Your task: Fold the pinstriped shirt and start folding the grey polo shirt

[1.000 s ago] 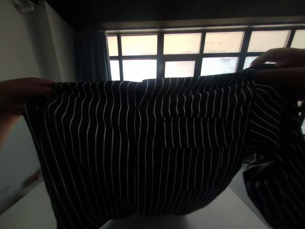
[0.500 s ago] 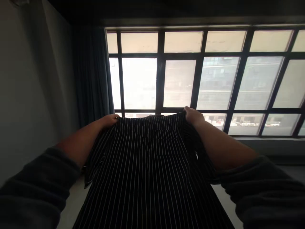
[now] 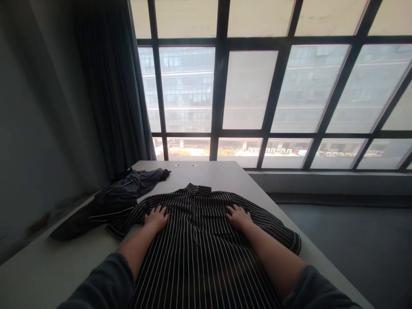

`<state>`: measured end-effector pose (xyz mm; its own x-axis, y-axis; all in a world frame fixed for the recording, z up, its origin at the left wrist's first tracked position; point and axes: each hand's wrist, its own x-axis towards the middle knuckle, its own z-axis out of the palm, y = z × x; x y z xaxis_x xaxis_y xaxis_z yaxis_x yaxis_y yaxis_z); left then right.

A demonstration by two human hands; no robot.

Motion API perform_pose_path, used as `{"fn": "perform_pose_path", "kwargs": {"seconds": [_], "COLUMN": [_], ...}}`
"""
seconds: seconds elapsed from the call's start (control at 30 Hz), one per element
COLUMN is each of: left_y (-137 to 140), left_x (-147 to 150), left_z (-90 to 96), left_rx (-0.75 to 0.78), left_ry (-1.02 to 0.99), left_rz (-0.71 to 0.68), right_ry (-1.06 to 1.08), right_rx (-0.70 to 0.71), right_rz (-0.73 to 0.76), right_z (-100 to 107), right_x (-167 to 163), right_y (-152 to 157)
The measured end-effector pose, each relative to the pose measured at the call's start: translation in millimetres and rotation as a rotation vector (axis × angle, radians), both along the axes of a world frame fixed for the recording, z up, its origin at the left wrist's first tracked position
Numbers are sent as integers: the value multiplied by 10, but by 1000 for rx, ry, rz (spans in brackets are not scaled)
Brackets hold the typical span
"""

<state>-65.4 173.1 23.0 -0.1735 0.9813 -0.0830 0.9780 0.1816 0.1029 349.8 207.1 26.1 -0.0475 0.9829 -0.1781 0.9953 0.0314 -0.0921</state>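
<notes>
A black shirt with white stripes [image 3: 199, 244] lies spread on a white table [image 3: 219, 171], its collar pointing toward the window and its sleeves out to both sides. My left hand [image 3: 156, 218] rests on the shirt near the left shoulder, fingers spread. Near the other shoulder, my right hand [image 3: 238, 217] presses on the cloth with its fingers apart. Neither hand grips the fabric. The shirt's lower part runs out of view at the bottom.
Dark clothing [image 3: 128, 191] lies crumpled on the table's left side, partly beside the shirt's left sleeve. Beyond the table stand a large framed window [image 3: 244, 90] and a dark curtain [image 3: 112, 94]. The grey floor [image 3: 325, 236] shows past the table's right edge.
The shirt was held up by its shoulders in both hands; now it lies on the table. Both hands have come down, let go and opened flat on it. The view has tilted downward.
</notes>
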Motion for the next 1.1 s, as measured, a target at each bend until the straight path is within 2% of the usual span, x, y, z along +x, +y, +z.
{"fn": "perform_pose_path", "kwargs": {"seconds": [0.1,0.3,0.63,0.9,1.1], "left_y": [8,119,426,454,452], "left_x": [-101,-16,397,363,364], "left_z": [-152,-228,-257,-258,-241], "left_rx": [27,51,71,68,43], "left_ry": [2,-8,-31,-48,-49], "left_rz": [62,62,67,41,38], "right_ry": [26,35,-10,8,-10], "right_rx": [51,105,113,152,97], "right_rz": [-18,21,14,27,7], "right_z": [-186,-356,-400,-445,-372], "right_x": [191,471,845,873,824], "right_y": [60,260,647,671,599]}}
